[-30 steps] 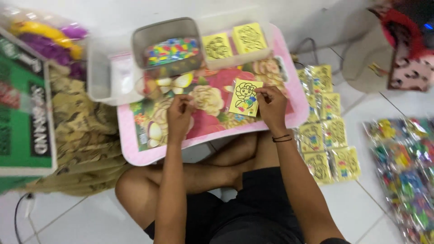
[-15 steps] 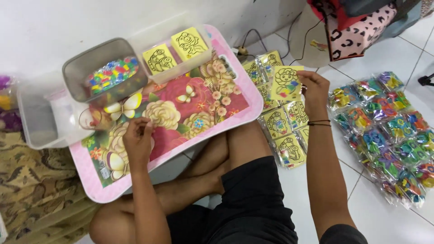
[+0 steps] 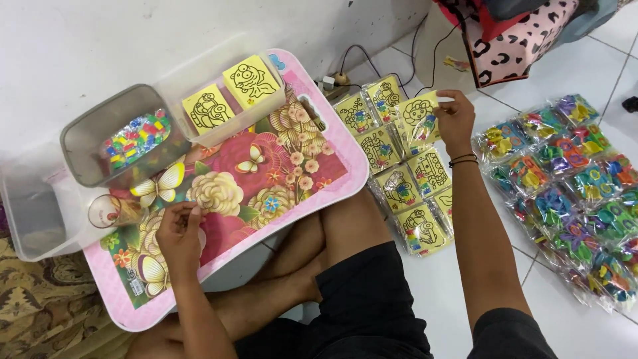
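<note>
My right hand (image 3: pixel 456 119) holds a yellow picture card in a clear packet (image 3: pixel 417 121) just above the rows of like packets (image 3: pixel 397 166) laid on the white floor to my right. My left hand (image 3: pixel 178 233) rests on the pink floral lap tray (image 3: pixel 119 306), fingers curled together near the left part of the tray; I cannot see anything in it. Two unpacked yellow cards (image 3: pixel 229 96) stand in a clear box at the tray's far side.
A grey tub of small coloured pieces (image 3: pixel 100 136) and a clear tub (image 3: pixel 30 219) stand at the tray's left. A small clear cup (image 3: pixel 106 211) lies beside them. Bags of colourful toys (image 3: pixel 571 186) cover the floor at right. Cables (image 3: pixel 345 66) run along the wall.
My right hand carried a packeted card from the tray over to the floor rows on the right. My left hand drew back toward the tray's left part. The view swung right.
</note>
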